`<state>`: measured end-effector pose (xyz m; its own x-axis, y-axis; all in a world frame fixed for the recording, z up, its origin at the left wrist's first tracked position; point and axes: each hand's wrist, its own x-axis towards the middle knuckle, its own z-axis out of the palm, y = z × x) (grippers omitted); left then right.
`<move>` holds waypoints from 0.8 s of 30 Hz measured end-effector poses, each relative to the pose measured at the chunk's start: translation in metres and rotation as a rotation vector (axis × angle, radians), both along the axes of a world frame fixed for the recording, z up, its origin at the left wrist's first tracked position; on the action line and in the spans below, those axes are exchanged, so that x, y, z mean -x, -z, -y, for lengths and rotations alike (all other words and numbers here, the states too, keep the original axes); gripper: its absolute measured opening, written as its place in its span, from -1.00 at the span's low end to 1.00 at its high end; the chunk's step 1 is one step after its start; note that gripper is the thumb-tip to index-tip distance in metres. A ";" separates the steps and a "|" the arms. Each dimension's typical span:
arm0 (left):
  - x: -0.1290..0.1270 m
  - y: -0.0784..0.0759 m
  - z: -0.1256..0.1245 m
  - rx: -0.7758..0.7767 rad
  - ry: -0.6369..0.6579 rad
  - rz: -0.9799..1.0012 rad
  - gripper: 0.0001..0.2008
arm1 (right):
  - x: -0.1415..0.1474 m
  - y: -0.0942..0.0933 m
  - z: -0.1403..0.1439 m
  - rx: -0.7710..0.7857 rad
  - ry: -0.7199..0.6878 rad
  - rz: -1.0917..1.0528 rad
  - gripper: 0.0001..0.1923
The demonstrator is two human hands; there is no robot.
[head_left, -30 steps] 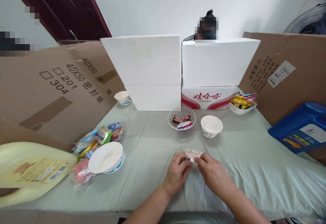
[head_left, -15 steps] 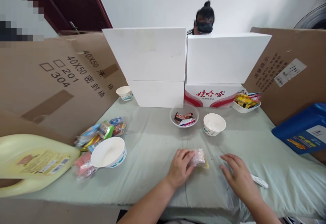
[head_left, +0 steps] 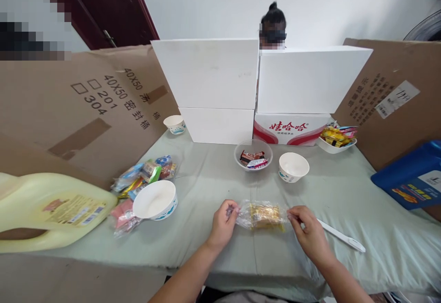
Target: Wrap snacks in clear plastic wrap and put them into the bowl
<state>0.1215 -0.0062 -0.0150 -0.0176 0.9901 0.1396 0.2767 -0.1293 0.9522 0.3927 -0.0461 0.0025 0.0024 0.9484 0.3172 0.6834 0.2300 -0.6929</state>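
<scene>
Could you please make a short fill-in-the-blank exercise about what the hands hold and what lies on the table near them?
1. The left hand and the right hand each pinch one end of a clear snack ____.
2. The white utensil lies on the cloth beside the ____ hand.
3. The glass bowl holds wrapped ____.
4. The paper bowl beside it is ____.

Missing words: wrapper; right; candies; empty

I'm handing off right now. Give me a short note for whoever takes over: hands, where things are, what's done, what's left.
Left hand pinches one end of the clear snack packet; right hand pinches the other end, packet stretched between them above the green cloth.
White tool lies on the cloth beside the right hand.
Glass bowl already holds a few wrapped snacks; small paper bowl beside it looks empty.
Packet appears unopened, not yet in a bowl.
</scene>
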 end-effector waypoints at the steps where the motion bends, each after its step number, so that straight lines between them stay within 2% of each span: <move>1: 0.009 0.000 0.002 -0.014 0.006 -0.085 -0.82 | -0.008 0.004 0.005 0.021 0.055 -0.002 -0.78; 4: 0.031 -0.004 0.005 -0.135 -0.093 -0.345 -0.81 | -0.024 0.014 0.017 0.066 0.214 0.047 -0.76; 7: 0.036 -0.019 0.008 -0.334 -0.174 -0.614 -0.68 | -0.022 0.012 0.021 -0.084 0.278 0.151 -0.68; 8: 0.032 -0.025 0.008 -0.396 -0.138 -0.673 -0.68 | -0.017 0.007 0.019 -0.148 0.251 0.178 -0.67; 10: 0.019 -0.036 0.009 -0.458 0.021 -0.730 -0.70 | -0.003 -0.005 0.013 -0.232 0.128 0.212 -0.71; 13: -0.007 -0.045 0.007 -0.389 0.241 -0.800 -0.70 | 0.020 -0.021 -0.005 -0.242 -0.076 0.313 -0.71; 15: -0.020 -0.046 0.006 -0.329 0.302 -0.863 -0.80 | 0.028 -0.027 -0.016 -0.213 -0.165 0.444 -0.66; 17: -0.024 -0.047 0.009 -0.348 0.336 -0.899 -0.91 | 0.029 -0.031 -0.020 -0.163 -0.227 0.550 -0.62; 21: -0.011 -0.058 0.033 -0.488 0.454 -0.905 -0.80 | 0.019 -0.043 0.000 -0.038 -0.349 0.552 -0.81; 24: 0.000 -0.070 0.057 -0.390 0.744 -0.862 -0.92 | 0.012 -0.051 0.028 0.090 -0.436 0.547 -0.77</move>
